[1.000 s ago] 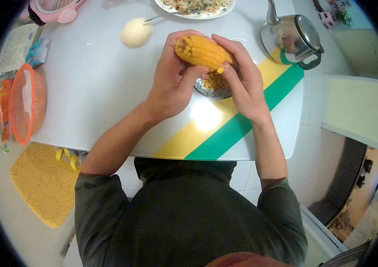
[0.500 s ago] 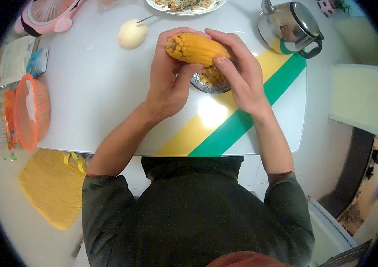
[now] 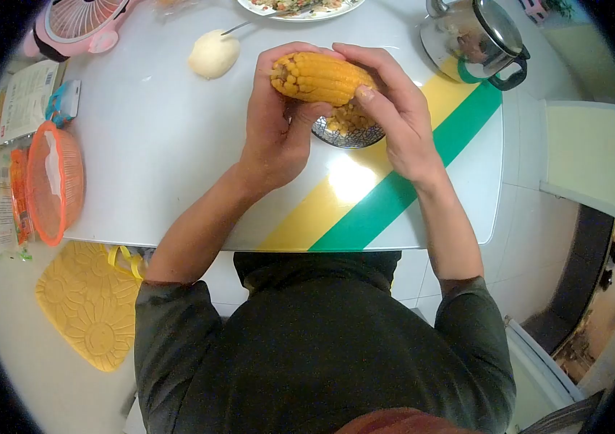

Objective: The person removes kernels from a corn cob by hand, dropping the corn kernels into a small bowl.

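A yellow corn cob [image 3: 318, 78] lies crosswise between my two hands, above the table. My left hand [image 3: 276, 119] wraps the cob's left end, the thumb under its near side. Around the right end curls my right hand [image 3: 393, 108], its thumb pressed on the kernels there. Several kernels look gone at the left end. Just below the cob stands a small patterned bowl [image 3: 351, 139] holding loose corn kernels [image 3: 351, 118]. Its far side is hidden by the cob and my hands.
A steamed bun [image 3: 213, 55] sits beyond my left hand, near a plate of food [image 3: 314, 16] with a utensil on it. A steel kettle [image 3: 470, 43] stands back right. On the left are an orange basket [image 3: 69, 184], food packages [image 3: 29, 101] and a pink fan [image 3: 87, 25].
The right thumb has shifted slightly to the right along the cob. The cob stays in both hands, and the whole view has moved a little.
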